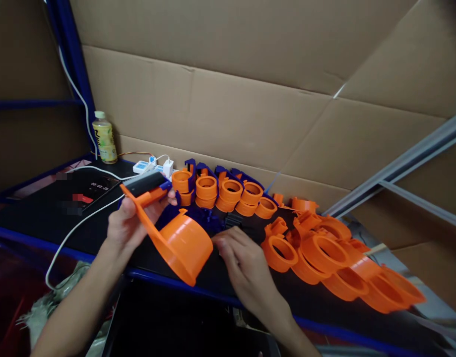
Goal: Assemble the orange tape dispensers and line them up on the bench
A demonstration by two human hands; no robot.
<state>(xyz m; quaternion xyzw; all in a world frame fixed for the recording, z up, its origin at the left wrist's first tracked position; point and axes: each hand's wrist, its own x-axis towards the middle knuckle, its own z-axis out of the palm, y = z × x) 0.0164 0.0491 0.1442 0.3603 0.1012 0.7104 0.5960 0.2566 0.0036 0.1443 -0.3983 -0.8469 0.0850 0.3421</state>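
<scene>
My left hand (133,220) is closed round an orange plastic assembly (175,238) with a cup-shaped end, a long orange arm and a black block at the top. It holds the piece tilted above the black table (45,218). My right hand (242,258) rests on the table just right of the cup, fingers curled over a small dark part that I cannot make out. Purple parts (201,215) lie between the hands.
Rows of orange rings with purple clips (220,188) stand at the back. A pile of orange cup pieces (343,263) lies to the right. A phone showing a timer (96,191), a white power strip (149,166), cables and a drink bottle (104,137) sit left. Cardboard walls surround.
</scene>
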